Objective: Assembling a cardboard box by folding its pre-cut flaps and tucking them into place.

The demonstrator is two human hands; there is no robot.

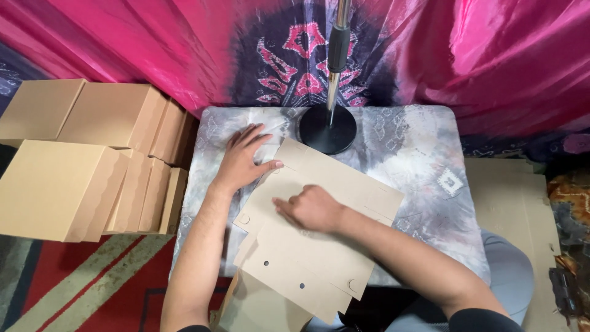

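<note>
cardboard blank, flat, light and stiff yet creasing along its scored lines, lies mid-table, overhanging the near edge, long axis running from far-left to near. my left hand presses spread on its far corner; my right hand, curled, presses its middle

the flat cardboard sheet covers the middle and near side of the small table, with the left hand at its far left corner and the right hand on its middle. the black stand base and its upright pole block the far centre. bare tabletop lies open to the right of the sheet. stacked folded boxes crowd the left side; the pink curtain closes the back. flat cardboard lies right of the table.
</note>
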